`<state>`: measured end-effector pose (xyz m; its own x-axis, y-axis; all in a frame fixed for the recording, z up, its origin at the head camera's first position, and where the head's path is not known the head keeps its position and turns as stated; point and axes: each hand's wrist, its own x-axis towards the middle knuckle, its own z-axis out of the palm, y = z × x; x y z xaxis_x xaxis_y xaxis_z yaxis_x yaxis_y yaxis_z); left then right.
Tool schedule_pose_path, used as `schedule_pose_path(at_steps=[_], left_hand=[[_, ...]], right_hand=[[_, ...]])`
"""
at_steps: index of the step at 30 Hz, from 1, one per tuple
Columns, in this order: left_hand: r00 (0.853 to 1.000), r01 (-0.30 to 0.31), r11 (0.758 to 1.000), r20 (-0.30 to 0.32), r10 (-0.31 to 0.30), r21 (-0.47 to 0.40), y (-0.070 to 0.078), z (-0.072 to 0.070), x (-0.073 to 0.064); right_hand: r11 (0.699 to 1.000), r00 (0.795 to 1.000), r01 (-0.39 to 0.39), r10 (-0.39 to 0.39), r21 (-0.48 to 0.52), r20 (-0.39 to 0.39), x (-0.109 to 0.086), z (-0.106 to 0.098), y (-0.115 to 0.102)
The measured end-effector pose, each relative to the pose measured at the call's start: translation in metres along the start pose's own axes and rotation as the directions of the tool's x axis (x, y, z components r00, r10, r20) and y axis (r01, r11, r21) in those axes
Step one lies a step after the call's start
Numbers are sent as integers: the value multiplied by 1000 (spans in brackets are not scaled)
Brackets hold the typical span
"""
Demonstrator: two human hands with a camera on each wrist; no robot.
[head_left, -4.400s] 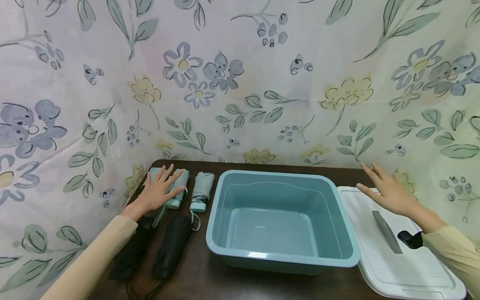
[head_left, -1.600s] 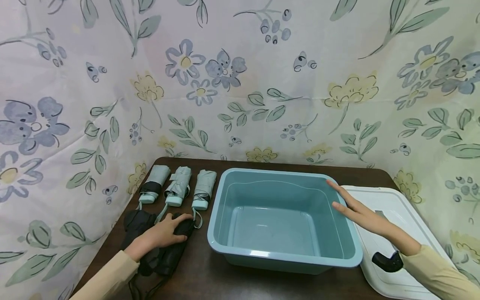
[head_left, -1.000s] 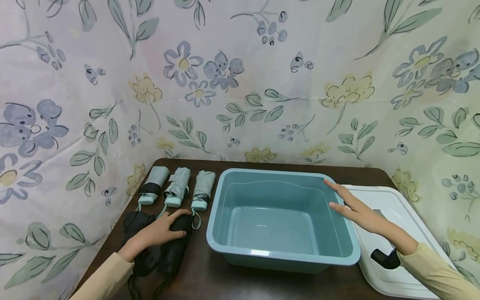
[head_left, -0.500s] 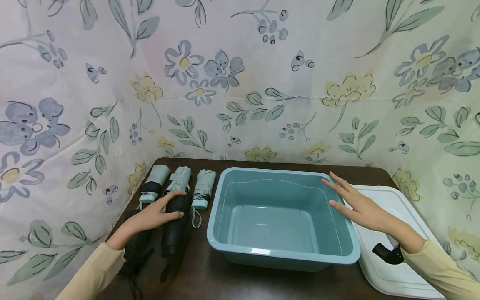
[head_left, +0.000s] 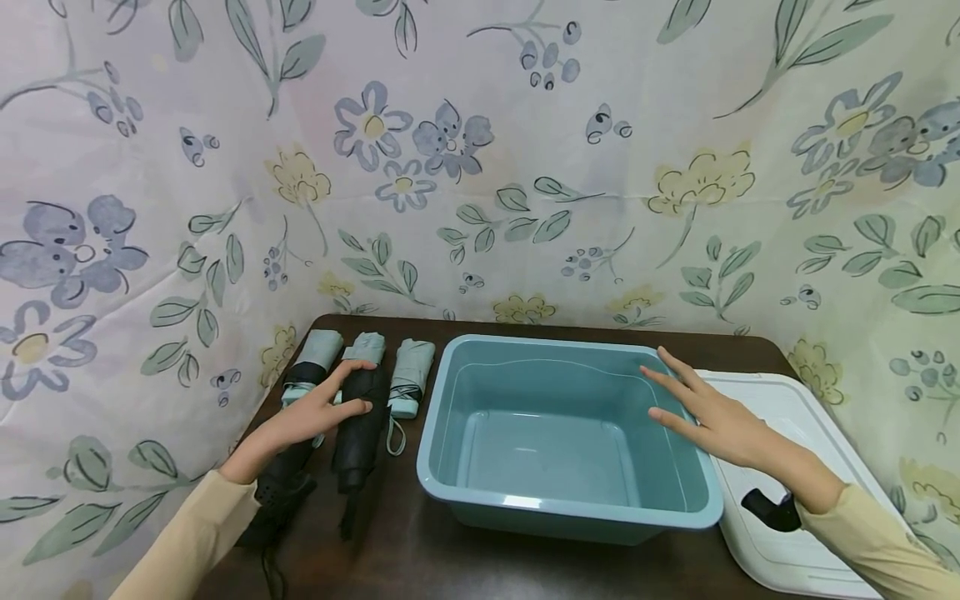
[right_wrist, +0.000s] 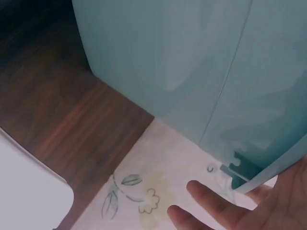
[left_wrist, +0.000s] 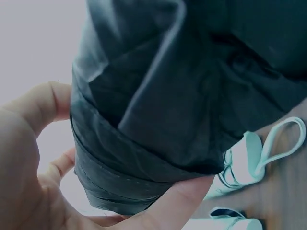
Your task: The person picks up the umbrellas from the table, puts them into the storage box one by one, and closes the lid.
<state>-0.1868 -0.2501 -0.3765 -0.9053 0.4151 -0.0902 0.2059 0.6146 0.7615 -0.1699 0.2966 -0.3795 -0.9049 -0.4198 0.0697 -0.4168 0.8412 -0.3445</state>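
Note:
My left hand [head_left: 303, 421] grips the upper end of a black folded umbrella [head_left: 356, 454], its lower end hanging toward me. In the left wrist view the thumb and fingers [left_wrist: 180, 201] wrap round the dark fabric [left_wrist: 148, 100]. A second black umbrella [head_left: 281, 492] lies on the table beneath my left forearm. Behind the hand, three pale green folded umbrellas [head_left: 412, 367] lie in a row, two partly covered. My right hand [head_left: 723, 425], fingers spread and fairly straight, is at the right rim of the blue-green plastic tub [head_left: 562, 518], whose inside holds nothing.
A white lid [head_left: 780, 554] lies on the dark table [head_left: 547, 575] right of the tub, under my right forearm. A black wrist camera [head_left: 772, 510] shows at my right wrist. A floral curtain [head_left: 525, 250] hangs right behind the table's back edge.
My left hand came down from over the pale umbrellas, took hold of the right-hand black umbrella and moved it up and away from me. My right hand moved left to the tub's rim.

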Motion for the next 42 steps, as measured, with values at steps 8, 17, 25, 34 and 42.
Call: schedule_pose_path(at_steps=[8, 17, 25, 34, 42], left_hand=[[998, 23, 995, 57, -17, -94, 11, -1, 6], [993, 80, 969, 99, -58, -235, 22, -3, 15], [998, 45, 972, 58, -32, -229, 36, -7, 23], [999, 34, 977, 31, -28, -211, 45, -11, 30], [999, 48, 976, 35, -42, -213, 58, -7, 37]], right_hand=[[1000, 1000, -11, 11, 2, 4, 1, 1, -1], [1000, 1000, -15, 15, 8, 3, 0, 0, -2], [1000, 1000, -9, 9, 12, -13, -1, 3, -1], [1000, 1000, -4, 4, 15, -19, 0, 4, 0], [1000, 1000, 6, -5, 24, -29, 0, 4, 0]])
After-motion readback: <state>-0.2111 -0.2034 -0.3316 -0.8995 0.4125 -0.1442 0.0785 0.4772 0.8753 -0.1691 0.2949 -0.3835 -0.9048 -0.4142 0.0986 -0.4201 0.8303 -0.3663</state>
